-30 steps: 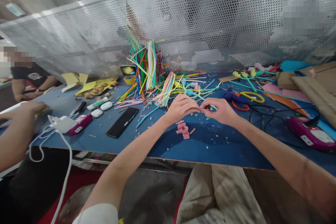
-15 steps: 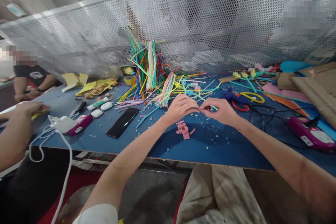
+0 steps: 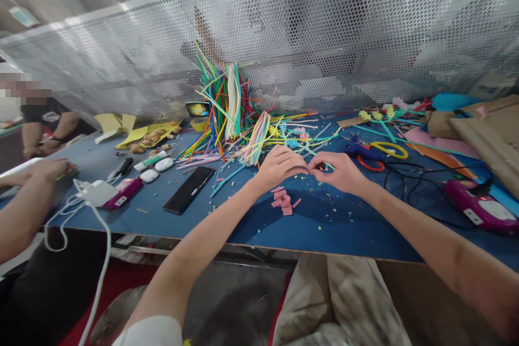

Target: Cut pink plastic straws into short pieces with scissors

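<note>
Fingertips meeting, my left hand (image 3: pixel 281 166) and my right hand (image 3: pixel 338 172) are held together just above the blue table (image 3: pixel 243 227). Both are closed in a pinch. Whatever sits between the fingertips is too small and covered to name. Below them lies a small pile of pink cut pieces (image 3: pixel 285 203). Behind my left hand spreads a loose bundle of pastel pipe cleaners (image 3: pixel 257 138), with a taller, many-coloured bundle of pipe cleaners (image 3: pixel 233 100) farther back. To the right of my right hand lie scissors (image 3: pixel 389 150) with yellow handles and a red-handled tool (image 3: pixel 371 163).
A black phone (image 3: pixel 189 189) lies left of my forearm, near white earbud cases (image 3: pixel 149 175) and a purple power strip (image 3: pixel 124 193). Another purple power strip (image 3: pixel 480 205) with black cables is at right. A perforated metal screen (image 3: pixel 324 38) borders the back. Another person's arm (image 3: pixel 28 205) rests at left.
My two hands stay pinched together in nearly the same place. The pink pile is unchanged. At the far left, the seated person has shifted slightly.
</note>
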A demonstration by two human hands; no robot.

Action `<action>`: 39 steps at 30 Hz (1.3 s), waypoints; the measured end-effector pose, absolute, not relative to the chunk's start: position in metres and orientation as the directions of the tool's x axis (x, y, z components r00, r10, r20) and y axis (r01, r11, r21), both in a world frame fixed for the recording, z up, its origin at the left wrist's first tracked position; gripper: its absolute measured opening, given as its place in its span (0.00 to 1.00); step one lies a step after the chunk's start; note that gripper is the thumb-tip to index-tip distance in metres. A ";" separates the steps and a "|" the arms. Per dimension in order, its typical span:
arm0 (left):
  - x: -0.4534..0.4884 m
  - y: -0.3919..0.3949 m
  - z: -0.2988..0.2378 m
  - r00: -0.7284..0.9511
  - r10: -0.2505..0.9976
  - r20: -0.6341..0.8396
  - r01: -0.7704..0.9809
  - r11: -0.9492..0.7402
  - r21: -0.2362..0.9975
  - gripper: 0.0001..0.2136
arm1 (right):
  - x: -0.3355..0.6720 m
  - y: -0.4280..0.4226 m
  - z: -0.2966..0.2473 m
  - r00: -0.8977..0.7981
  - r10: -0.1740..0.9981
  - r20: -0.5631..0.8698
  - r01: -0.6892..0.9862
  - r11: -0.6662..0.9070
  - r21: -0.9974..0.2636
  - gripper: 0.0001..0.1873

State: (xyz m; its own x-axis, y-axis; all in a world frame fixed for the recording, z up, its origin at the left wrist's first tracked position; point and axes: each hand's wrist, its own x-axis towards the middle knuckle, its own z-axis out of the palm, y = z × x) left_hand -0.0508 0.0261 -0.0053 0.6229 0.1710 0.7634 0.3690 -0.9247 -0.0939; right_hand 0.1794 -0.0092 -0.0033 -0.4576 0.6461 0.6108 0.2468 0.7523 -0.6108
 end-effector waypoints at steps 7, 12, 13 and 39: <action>-0.051 0.026 -0.004 0.625 0.177 0.760 0.374 -0.923 -0.093 0.08 | 0.180 -0.010 -0.001 -0.453 0.669 0.590 0.254 0.731 -0.633 0.04; -0.050 0.026 -0.003 0.606 0.146 0.782 0.353 -0.930 -0.100 0.07 | 0.181 -0.009 -0.002 -0.448 0.675 0.586 0.263 0.726 -0.635 0.04; -0.050 0.026 -0.003 0.605 0.144 0.783 0.354 -0.930 -0.103 0.07 | 0.181 -0.009 -0.002 -0.449 0.674 0.587 0.266 0.727 -0.633 0.04; -0.049 0.025 0.000 0.544 0.332 0.771 0.616 -0.782 -0.098 0.04 | 0.190 -0.001 -0.005 -0.592 0.563 0.577 0.431 0.826 -0.364 0.18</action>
State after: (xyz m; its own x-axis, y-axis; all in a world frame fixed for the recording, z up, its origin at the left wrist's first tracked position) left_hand -0.0494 0.0246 0.0004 0.5439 0.3315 0.7709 0.6157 -0.7818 -0.0982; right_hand 0.1904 -0.0005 -0.0045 -0.5918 0.5632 0.5767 0.4307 0.8256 -0.3644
